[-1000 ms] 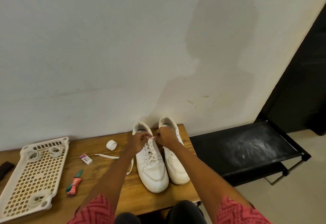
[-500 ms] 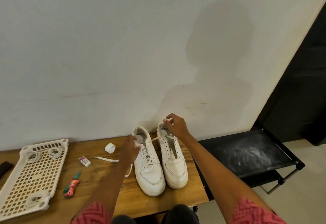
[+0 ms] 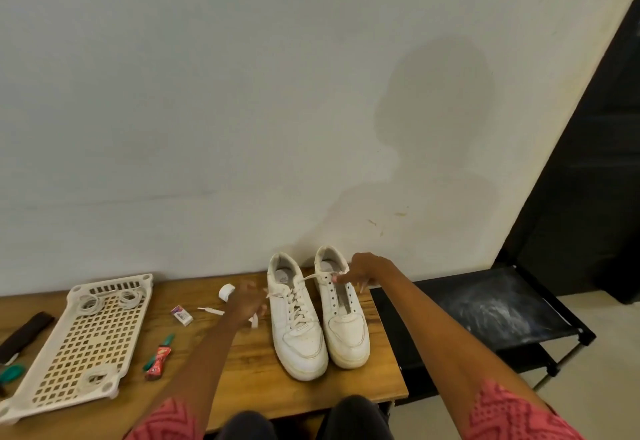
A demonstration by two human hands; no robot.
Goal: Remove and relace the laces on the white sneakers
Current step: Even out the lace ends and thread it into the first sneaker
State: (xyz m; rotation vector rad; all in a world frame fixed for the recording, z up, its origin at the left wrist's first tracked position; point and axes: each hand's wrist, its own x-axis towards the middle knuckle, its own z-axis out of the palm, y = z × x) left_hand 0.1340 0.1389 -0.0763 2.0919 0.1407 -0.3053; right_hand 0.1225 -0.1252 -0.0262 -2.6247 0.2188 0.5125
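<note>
Two white sneakers stand side by side on the wooden table [image 3: 249, 370], toes toward me. The left sneaker [image 3: 298, 322] is laced; the right sneaker [image 3: 343, 322] shows bare eyelets with no lace. My right hand [image 3: 363, 271] hovers over the right sneaker's collar and pinches one end of the white lace [image 3: 308, 278], pulled out taut from the left sneaker's top eyelets. My left hand [image 3: 246, 302], blurred, is just left of the left sneaker and holds the other lace end, which hangs below the fingers.
A white perforated tray [image 3: 86, 339] with lace coils lies at the left. Near it are a white cap [image 3: 227, 292], a small box [image 3: 181, 315], a red and green tube [image 3: 159, 358] and a dark object [image 3: 24, 335]. A black rack [image 3: 485, 315] stands on the right, against the wall.
My right hand came down from above the right sneaker's heel to its collar, still pulling the lace end. My left hand moved left, away from the left sneaker. The camera tilted upward.
</note>
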